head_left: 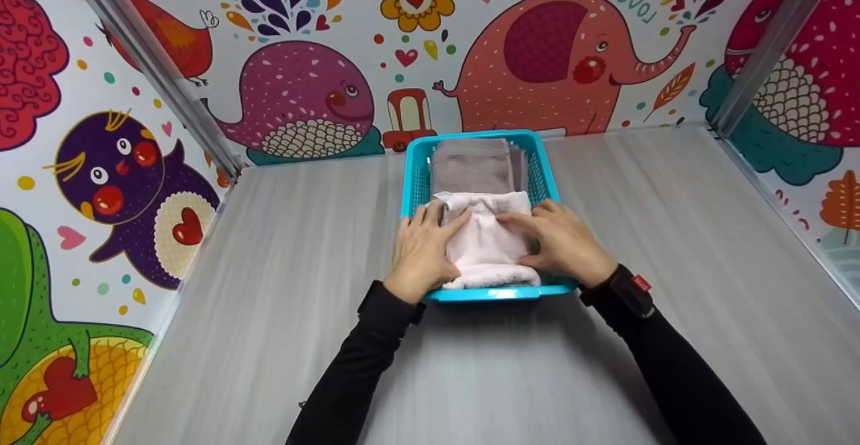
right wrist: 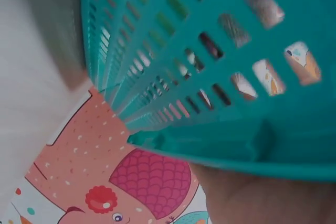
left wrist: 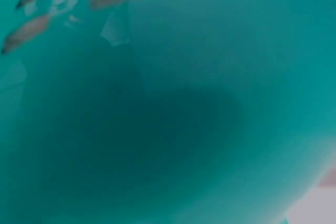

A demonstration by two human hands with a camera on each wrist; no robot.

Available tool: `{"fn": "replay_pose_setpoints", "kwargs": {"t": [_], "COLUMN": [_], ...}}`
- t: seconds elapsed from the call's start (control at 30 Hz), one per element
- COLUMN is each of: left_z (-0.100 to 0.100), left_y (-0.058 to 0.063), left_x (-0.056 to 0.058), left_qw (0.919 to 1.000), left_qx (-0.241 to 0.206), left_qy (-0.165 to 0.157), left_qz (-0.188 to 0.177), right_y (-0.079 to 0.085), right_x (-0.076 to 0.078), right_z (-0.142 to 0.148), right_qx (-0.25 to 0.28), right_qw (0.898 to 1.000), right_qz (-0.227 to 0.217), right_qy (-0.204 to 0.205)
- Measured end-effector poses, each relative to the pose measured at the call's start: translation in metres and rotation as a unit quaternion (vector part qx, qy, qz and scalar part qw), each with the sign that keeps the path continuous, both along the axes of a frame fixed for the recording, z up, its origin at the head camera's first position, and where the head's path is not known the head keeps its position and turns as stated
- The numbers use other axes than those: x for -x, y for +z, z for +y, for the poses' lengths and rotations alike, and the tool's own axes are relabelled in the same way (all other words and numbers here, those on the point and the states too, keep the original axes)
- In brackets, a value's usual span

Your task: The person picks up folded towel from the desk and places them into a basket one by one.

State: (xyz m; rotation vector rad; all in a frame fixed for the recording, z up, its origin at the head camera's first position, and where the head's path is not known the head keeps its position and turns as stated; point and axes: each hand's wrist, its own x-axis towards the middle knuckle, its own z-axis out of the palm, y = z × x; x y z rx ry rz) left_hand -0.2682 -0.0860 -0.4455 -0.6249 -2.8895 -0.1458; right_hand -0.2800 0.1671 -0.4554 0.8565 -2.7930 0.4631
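Observation:
A pale pink folded towel (head_left: 487, 243) lies in the front half of a turquoise plastic basket (head_left: 405, 193). My left hand (head_left: 420, 250) grips the towel's left side, with the thumb across its top and the other fingers down by the basket wall. On the opposite side my right hand (head_left: 568, 240) holds the towel the same way, its fingertips partly hidden. Behind the pink towel stand grey folded cloths (head_left: 470, 166). The basket wall (left wrist: 173, 129) fills the left wrist view. Below the slotted wall (right wrist: 220, 51), part of my right hand (right wrist: 252, 198) shows in the right wrist view.
The basket stands on a grey wood-grain table (head_left: 316, 250), its far end near the back wall panel (head_left: 416, 48) printed with cartoon animals. A printed side panel (head_left: 101, 183) rises at left, and another (head_left: 806, 95) at right. Metal posts (head_left: 168, 75) run along the corners.

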Motion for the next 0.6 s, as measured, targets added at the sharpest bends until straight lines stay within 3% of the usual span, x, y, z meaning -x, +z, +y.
{"fn": "replay_pose_setpoints", "kwargs": {"t": [0.1,0.17,0.27,0.33,0.47,0.6], "left_z": [0.002,0.002,0.001,-0.002,-0.014,-0.023], "left_y": [-0.001,-0.002,-0.003,-0.004,-0.003,-0.001], "left_x": [-0.001,-0.001,-0.001,-0.001,0.006,0.016], "left_qw": [0.9959,0.9903,0.9835,0.9831,0.9855,0.9768], "left_qx": [0.052,0.06,0.044,0.017,-0.025,-0.065], "left_qy": [-0.029,-0.073,-0.138,-0.163,-0.168,-0.175], "left_qz": [0.069,0.102,0.108,0.082,-0.007,-0.104], "right_y": [-0.001,-0.001,-0.001,-0.001,-0.001,0.0], "right_x": [0.001,0.001,0.001,0.001,0.0,0.001], "right_z": [0.003,0.004,0.003,0.002,0.0,0.002], "right_qx": [-0.007,-0.01,-0.018,-0.024,-0.034,-0.044], "right_qw": [1.0,0.999,0.998,0.998,0.998,0.999], "right_qz": [-0.007,-0.011,0.001,0.022,0.056,0.028], "right_qy": [-0.021,-0.038,-0.055,-0.052,-0.024,-0.01]}}
